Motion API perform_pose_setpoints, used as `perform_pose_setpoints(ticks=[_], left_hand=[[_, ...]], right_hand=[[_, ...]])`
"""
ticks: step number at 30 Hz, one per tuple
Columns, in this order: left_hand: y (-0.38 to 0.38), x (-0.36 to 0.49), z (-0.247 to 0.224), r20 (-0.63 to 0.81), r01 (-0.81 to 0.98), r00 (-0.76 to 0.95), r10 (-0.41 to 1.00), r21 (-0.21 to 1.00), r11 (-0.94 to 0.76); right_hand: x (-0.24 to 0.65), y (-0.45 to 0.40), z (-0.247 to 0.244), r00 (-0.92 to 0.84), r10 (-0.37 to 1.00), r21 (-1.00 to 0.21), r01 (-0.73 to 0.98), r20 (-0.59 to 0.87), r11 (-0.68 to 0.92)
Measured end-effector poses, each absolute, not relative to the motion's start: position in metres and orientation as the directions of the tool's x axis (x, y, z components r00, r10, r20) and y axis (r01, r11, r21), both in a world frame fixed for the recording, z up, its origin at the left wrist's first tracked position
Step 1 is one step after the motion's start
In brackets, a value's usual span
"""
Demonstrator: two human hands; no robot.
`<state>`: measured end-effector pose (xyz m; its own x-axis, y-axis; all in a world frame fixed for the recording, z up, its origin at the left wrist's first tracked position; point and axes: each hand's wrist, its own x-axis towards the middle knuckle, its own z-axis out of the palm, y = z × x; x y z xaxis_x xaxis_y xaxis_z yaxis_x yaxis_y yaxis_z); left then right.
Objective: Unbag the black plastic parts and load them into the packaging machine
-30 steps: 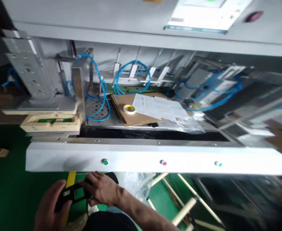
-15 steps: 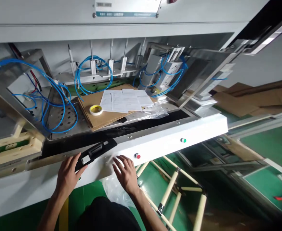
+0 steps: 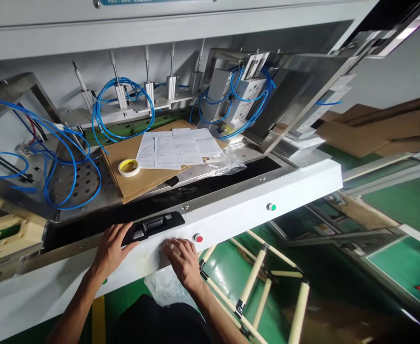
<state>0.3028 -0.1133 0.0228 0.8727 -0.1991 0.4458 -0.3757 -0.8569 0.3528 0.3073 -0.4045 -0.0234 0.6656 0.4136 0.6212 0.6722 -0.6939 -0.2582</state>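
The left hand (image 3: 113, 251) clasps one end of a black panel (image 3: 165, 222) lying along the ledge (image 3: 238, 210). Apart from it, the right hand (image 3: 184, 262) curls over the ledge beside a red button (image 3: 198, 238), its grip unclear. Beyond, tape (image 3: 130, 172) and papers (image 3: 170, 152) lie on cardboard (image 3: 118, 155), near blue hoses (image 3: 94, 117).

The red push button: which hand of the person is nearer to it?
Right hand: it is just left of the red push button. The left hand is farther left, holding the left end of the black plastic panel.
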Motion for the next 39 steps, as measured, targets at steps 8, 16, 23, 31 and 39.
perform_pose_setpoints(ticks=[8, 16, 23, 31, 39], left_hand=[[-0.120, 0.310, 0.021, 0.413, -0.362, 0.892, -0.184, 0.406, -0.839], [-0.082, 0.260, 0.025, 0.665, -0.191, 0.722, 0.192, 0.458, -0.868], [-0.103, 0.224, 0.016, 0.604, -0.371, 0.771, -0.203, 0.165, -0.914], [-0.098, 0.236, 0.027, 0.675, -0.408, 0.726, -0.134, 0.264, -0.874], [-0.096, 0.241, 0.028, 0.660, -0.372, 0.749, -0.054, 0.352, -0.859]], right_hand=[[0.310, -0.407, -0.017, 0.658, 0.442, -0.264, 0.694, 0.609, -0.670], [0.314, -0.405, 0.007, 0.638, 0.486, -0.226, 0.716, 0.597, -0.661], [0.328, -0.400, 0.037, 0.600, 0.533, -0.187, 0.750, 0.597, -0.635], [0.338, -0.416, 0.040, 0.583, 0.603, -0.134, 0.770, 0.544, -0.624], [0.348, -0.432, 0.048, 0.651, 0.497, -0.242, 0.715, 0.574, -0.656]])
